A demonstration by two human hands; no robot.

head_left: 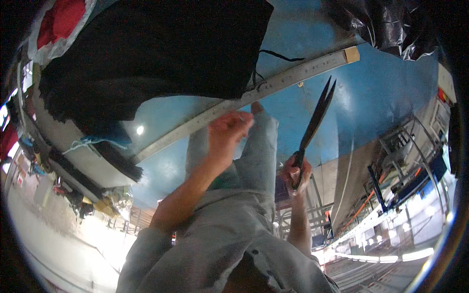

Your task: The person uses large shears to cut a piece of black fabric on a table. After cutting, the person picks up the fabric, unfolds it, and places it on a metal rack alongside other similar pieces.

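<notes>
Long dark scissors (315, 122) are gripped by their handles in my right hand (296, 176); their blades point up and away from me, tips slightly apart. My left hand (228, 134) hovers near the table's front edge, fingers curled in and pressed together; what they hold, if anything, is too small and blurred to name. Just beyond that hand lies a long pale ruler (288, 75) with marks and a tan end, set slantwise on the blue tabletop (391, 93). A large piece of black fabric (161, 53) spreads across the left, its lower corner meeting the ruler.
Crumpled black plastic (391, 29) lies at the far right. A thin black strip (281, 55) trails from the fabric. Light blue cord (97, 141) and dark cloth (119, 158) sit at the left edge, near a red item (58, 22) in clear wrap. Metal racks (400, 151) stand right.
</notes>
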